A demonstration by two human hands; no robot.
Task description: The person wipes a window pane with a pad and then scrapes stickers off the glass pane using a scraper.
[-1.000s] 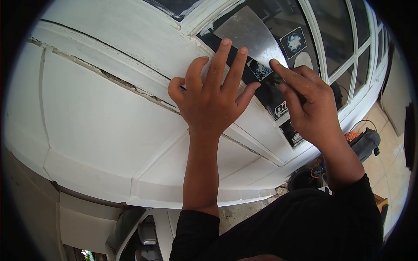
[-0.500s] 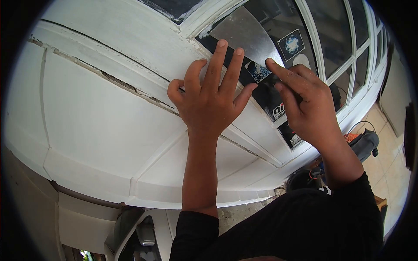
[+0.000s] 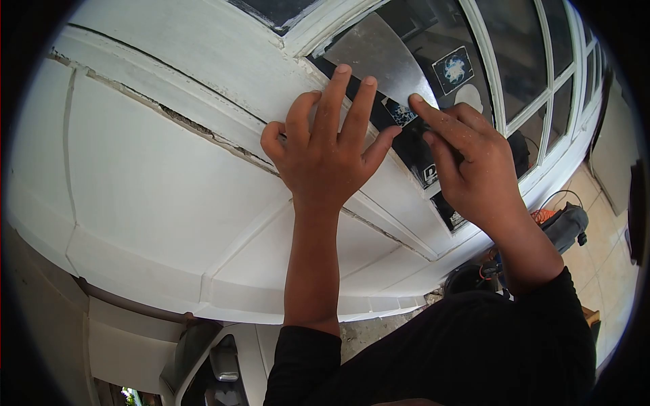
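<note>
A flat, smooth grey sheet (image 3: 372,54) with a curved right edge lies against the dark glass of a white-framed window. My left hand (image 3: 328,139) is spread open, its two longest fingertips at the lower left edge of the sheet; the ring and little fingers bend over the white frame. My right hand (image 3: 470,152) points its index finger at the sheet's lower right corner, seemingly touching it. The thumb stands apart below and the other fingers are partly curled. A blue-and-white sticker (image 3: 399,111) shows on the glass between the hands.
Another square sticker (image 3: 453,70) and a white rounded patch (image 3: 468,98) are on the glass to the right. White panels (image 3: 169,183) with a cracked seam run along the left. A grey bag-like item (image 3: 567,223) with orange cord lies by the tiled floor. A car mirror (image 3: 225,358) shows below.
My right index finger has shifted slightly left and down along the sheet's corner. My left hand stays almost in place, and the view has moved a little.
</note>
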